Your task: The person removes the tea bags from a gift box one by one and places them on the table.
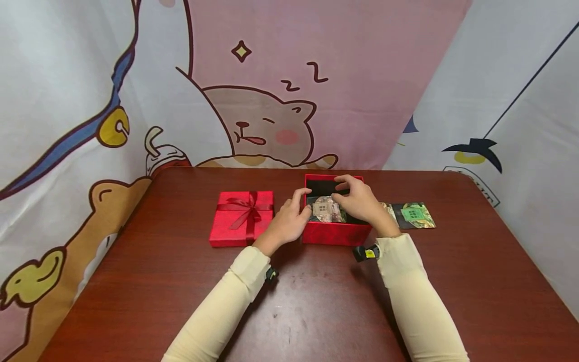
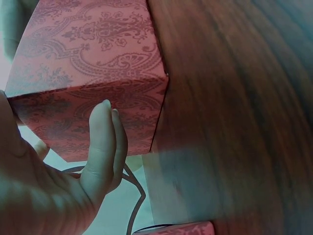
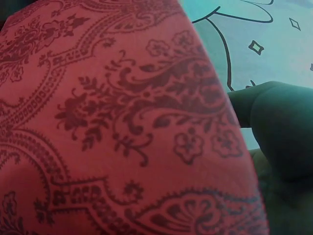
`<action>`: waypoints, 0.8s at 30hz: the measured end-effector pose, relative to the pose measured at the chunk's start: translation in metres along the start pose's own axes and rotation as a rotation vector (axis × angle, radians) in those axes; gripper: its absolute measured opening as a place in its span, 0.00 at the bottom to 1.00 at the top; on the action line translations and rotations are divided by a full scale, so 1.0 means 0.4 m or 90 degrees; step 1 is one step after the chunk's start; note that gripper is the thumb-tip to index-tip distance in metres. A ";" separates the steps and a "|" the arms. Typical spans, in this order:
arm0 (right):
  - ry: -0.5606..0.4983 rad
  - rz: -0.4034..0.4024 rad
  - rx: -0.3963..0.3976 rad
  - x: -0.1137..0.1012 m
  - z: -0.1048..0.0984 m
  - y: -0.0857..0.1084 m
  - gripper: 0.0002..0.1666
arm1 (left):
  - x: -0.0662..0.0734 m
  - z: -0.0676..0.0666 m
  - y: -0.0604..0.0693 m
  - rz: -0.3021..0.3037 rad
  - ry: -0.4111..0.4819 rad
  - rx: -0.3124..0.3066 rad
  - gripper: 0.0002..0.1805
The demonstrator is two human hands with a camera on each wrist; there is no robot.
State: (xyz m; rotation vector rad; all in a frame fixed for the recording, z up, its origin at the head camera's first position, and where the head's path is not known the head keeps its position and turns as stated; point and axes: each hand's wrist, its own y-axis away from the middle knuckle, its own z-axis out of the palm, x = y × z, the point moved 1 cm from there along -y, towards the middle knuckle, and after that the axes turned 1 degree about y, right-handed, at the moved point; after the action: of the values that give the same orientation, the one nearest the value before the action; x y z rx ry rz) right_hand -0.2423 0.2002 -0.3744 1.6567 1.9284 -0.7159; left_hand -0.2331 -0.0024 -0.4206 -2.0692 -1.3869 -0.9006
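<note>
An uncovered red box (image 1: 336,234) with a dark inside holds a dark packet (image 1: 326,210) with a pale label. My left hand (image 1: 287,221) is at the box's left wall, some fingertips over the rim; in the left wrist view, two nearly straight fingers (image 2: 102,147) lie along the outside of the patterned box (image 2: 98,54). Over the box's right part is my right hand (image 1: 362,202), its thumb and forefinger apart, the thumb close to the packet's upper edge. The red box wall (image 3: 122,107) hides most of its fingers in the right wrist view.
A red lid (image 1: 230,225) with a dark red ribbon bow lies left of the box. Flat packets, one with a green label (image 1: 412,215), lie to its right, partly behind my right hand. The brown table (image 1: 312,306) meets a cartoon-printed cloth (image 1: 353,90) at the back.
</note>
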 end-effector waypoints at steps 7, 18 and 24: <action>-0.006 -0.013 -0.003 -0.001 0.010 -0.002 0.28 | -0.001 0.002 0.000 -0.002 0.003 0.005 0.25; 0.003 0.018 -0.047 -0.001 0.032 -0.001 0.30 | -0.003 0.001 0.001 0.004 0.002 0.001 0.26; 0.009 0.024 -0.060 0.002 0.038 -0.004 0.30 | -0.002 0.003 -0.002 0.007 -0.004 0.000 0.26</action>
State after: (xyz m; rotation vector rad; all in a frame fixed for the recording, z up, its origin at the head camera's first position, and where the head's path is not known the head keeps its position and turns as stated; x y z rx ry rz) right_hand -0.2436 0.1906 -0.3861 1.6400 1.9065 -0.5908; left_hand -0.2337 -0.0020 -0.4218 -2.0798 -1.3775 -0.8902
